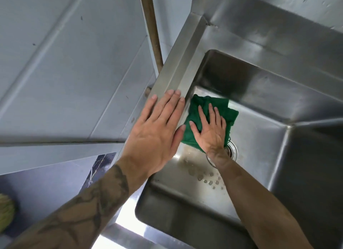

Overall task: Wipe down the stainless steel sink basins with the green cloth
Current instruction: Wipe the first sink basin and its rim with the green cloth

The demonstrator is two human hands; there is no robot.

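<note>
On the basin floor (256, 137): green cloth (204, 103) lay beside the drain (233, 149).
Right hand (211, 132): straight, spread fingers pressed it flat.
Left hand (157, 130): fingers straight, resting on the rim (178, 78).
Advice: even pressure and overlapping strokes probably suited.

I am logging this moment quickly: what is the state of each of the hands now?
Left hand: open, resting flat on the sink rim.
Right hand: open, pressing the green cloth flat on the basin floor.

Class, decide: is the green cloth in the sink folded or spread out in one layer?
Folded. The green cloth shows stacked layers and offset corners beside the right hand pressing it.
</note>
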